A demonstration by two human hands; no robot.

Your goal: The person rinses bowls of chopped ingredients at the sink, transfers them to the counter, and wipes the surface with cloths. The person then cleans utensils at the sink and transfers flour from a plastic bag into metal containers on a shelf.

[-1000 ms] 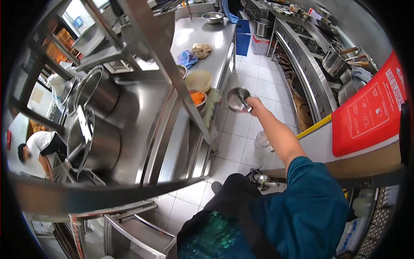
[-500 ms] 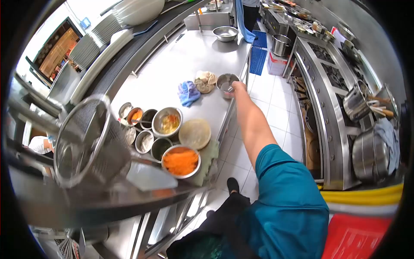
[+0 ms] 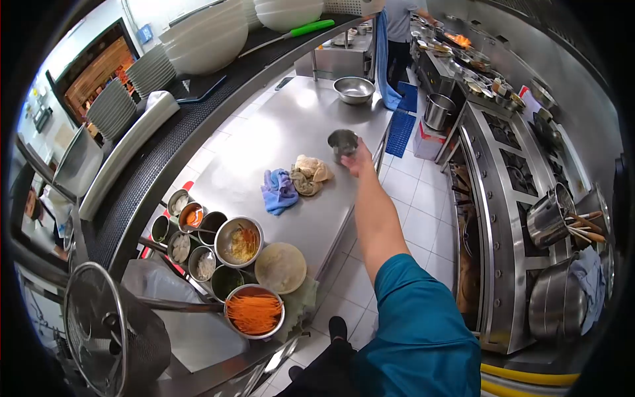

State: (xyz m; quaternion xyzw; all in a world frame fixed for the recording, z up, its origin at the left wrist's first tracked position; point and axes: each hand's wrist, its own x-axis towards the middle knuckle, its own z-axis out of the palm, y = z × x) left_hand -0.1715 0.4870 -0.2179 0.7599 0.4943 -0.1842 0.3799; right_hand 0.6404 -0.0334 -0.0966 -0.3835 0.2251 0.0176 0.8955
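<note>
Cup [image 3: 342, 141]: head view; a small metal vessel in the right hand [image 3: 358, 159], over the table [image 3: 231, 149] near its aisle-side edge, just beyond the two cloths. Whether its base touches the steel is hard to tell.
Fingers: those of the right hand are clamped on the near side of the cup.
Left hand: out of view, so its fingers cannot be told.
Reach: the right arm in its teal sleeve [image 3: 420, 301] stretches forward along the table edge.
Change: a second ago the cup was over the tiled floor [image 3: 423, 205]; half a second ago it was at the table edge; now it is farther in. That brings it, by my judgement, within easy reach of the steel top.
Cloths: blue cloth [image 3: 278, 192] and beige cloth [image 3: 313, 169], bunched together, touching.
Far end: a metal bowl [image 3: 354, 98] on the table, apart from the cup.
Near end: orange shreds [image 3: 254, 313] in a round container, beside a round yellowish lid [image 3: 280, 268].
Aisle: stove [image 3: 486, 192] opposite; a person [image 3: 399, 26] stands beyond.
</note>
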